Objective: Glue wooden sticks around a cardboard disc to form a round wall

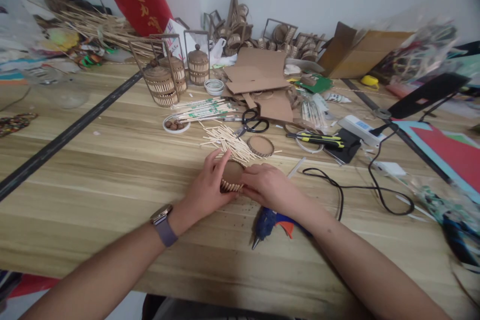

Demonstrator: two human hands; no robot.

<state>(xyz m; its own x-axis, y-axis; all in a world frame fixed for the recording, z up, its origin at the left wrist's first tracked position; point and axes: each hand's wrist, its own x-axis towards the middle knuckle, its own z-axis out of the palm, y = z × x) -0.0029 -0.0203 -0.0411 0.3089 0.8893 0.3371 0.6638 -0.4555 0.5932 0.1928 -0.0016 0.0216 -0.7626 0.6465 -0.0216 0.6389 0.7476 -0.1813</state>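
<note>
I see the left hand [212, 177] grasping the round cardboard piece [233, 171], just this side of the loose stick pile [227, 141]; the right hand [267, 185] meets its right edge, though I can't tell whether those fingers pinch anything. Short sticks [231, 187] line the near rim; I'd judge it partly built, the covered stretch unreadable. Beyond, a white dish [165, 127] holds brown balls [174, 124], and lidded baskets [198, 66] stand in frames, seemingly finished.
</note>
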